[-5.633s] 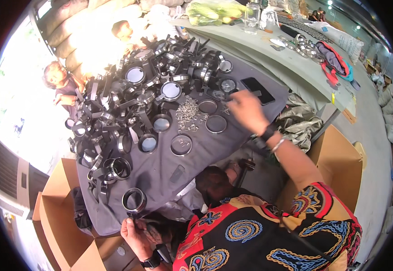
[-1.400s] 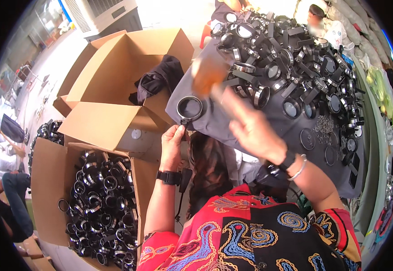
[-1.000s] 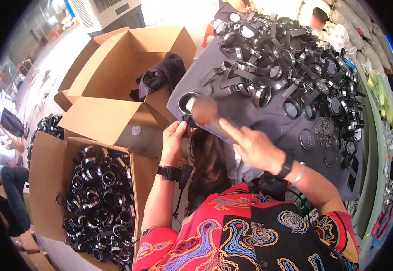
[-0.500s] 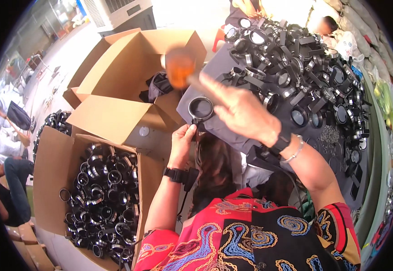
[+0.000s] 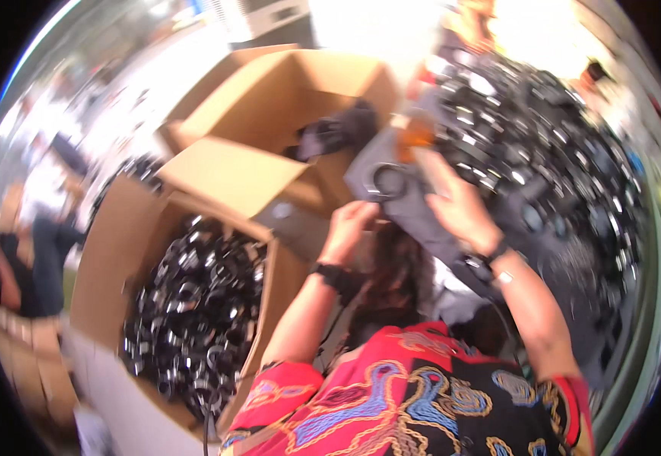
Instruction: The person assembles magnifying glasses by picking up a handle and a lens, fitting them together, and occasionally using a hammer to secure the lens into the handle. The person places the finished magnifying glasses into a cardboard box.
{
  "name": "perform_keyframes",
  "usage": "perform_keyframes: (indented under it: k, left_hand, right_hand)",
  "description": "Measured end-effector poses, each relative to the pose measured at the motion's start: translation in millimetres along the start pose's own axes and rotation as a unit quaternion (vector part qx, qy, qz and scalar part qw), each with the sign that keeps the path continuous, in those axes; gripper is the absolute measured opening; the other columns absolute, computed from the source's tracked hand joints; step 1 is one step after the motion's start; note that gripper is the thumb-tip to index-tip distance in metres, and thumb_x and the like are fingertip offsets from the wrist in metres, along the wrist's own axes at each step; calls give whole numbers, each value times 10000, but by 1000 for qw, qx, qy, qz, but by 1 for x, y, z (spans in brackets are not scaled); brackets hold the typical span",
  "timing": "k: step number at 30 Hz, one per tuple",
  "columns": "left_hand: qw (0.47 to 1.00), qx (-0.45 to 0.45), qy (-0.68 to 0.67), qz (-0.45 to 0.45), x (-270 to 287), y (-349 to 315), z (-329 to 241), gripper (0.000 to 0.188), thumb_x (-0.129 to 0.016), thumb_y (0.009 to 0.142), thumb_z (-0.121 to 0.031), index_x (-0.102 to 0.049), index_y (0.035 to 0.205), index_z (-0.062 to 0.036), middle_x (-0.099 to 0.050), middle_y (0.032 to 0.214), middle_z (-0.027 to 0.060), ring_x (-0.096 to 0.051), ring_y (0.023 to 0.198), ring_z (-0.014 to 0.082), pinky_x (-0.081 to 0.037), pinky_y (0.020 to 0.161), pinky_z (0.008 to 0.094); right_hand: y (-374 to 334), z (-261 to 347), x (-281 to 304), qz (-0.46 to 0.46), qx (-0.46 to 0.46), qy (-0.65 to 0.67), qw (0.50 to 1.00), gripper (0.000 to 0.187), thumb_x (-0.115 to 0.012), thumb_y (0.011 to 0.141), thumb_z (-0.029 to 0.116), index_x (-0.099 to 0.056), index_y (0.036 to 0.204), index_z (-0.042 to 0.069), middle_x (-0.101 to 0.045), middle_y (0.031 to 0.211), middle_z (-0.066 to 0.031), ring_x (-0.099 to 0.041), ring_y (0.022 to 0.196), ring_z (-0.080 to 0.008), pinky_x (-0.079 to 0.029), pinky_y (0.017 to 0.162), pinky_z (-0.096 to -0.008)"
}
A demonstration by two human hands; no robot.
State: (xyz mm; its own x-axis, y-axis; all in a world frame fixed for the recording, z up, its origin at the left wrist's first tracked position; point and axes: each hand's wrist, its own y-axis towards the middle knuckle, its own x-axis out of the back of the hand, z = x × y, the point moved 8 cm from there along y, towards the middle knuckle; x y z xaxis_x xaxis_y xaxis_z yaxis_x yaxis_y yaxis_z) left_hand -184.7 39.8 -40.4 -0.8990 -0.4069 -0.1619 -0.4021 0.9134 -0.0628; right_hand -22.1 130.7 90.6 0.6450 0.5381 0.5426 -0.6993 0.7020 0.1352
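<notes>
My left hand is closed on the short stem of a black ring-shaped part, whose round frame rests near the corner of the grey-covered table. Just right of the ring, my right hand grips a mallet with an orange head. The mallet head is beside the ring's upper right, and motion blur hides whether the two touch. Most of the mallet's handle is covered by my fingers.
A large pile of black-and-silver ring parts covers the table's far right. At my left stands a cardboard box full of similar parts. Behind it, an open carton holds dark cloth. Other people are at the edges.
The whole view has shifted, with the scene sliding right. The mallet has come down from above and left of the ring to its right side. My left hand still holds the ring part.
</notes>
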Motion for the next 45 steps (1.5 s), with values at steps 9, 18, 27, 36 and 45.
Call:
perform_keyframes:
  k: [9, 18, 27, 36, 45]
  left_hand:
    - [981, -14, 133, -139, 123, -102, -88, 203, -573, 906, -173, -641, 799, -14, -595, 710, 13, -544, 670, 106, -413, 653, 230]
    - [737, -198, 586, -272, 167, -113, -120, 242, -704, 823, -195, -690, 944, 14, -682, 950, 166, -640, 897, 322, -502, 799, 381]
    - [870, -346, 351, 14, -104, 54, -133, 143, -670, 793, -83, -694, 911, -6, -642, 814, 156, -632, 762, 324, -502, 705, 379]
    - [817, -374, 436, 59, -180, 86, -127, 296, -671, 746, -104, -700, 1040, -84, -661, 882, 158, -644, 848, 353, -514, 761, 432]
    - [693, -459, 546, 105, -210, 74, -131, 337, -716, 698, -113, -720, 1035, -126, -597, 943, 136, -605, 921, 317, -517, 804, 394]
  right_hand:
    - [-63, 17, 49, -84, 34, 100, 991, 708, -579, 827, -63, -343, 1484, 58, -557, 1288, -38, -538, 742, -45, -461, 620, -200]
    - [-111, 11, 111, -236, 54, 246, 939, 645, -583, 901, 51, -307, 1485, 45, -555, 816, -4, -522, 578, -59, -458, 508, -213]
    - [-180, -14, 127, -287, 25, 166, 943, 678, -601, 885, 5, -303, 1492, 52, -601, 931, -28, -514, 605, -34, -467, 531, -205]
    - [-208, -30, 131, -304, -16, 148, 941, 717, -605, 851, -59, -304, 1492, 51, -576, 973, -8, -505, 636, -29, -462, 548, -203]
    - [-200, -39, 124, -283, -23, 154, 947, 719, -619, 844, -52, -313, 1488, 45, -597, 1067, -32, -514, 677, -32, -476, 575, -213]
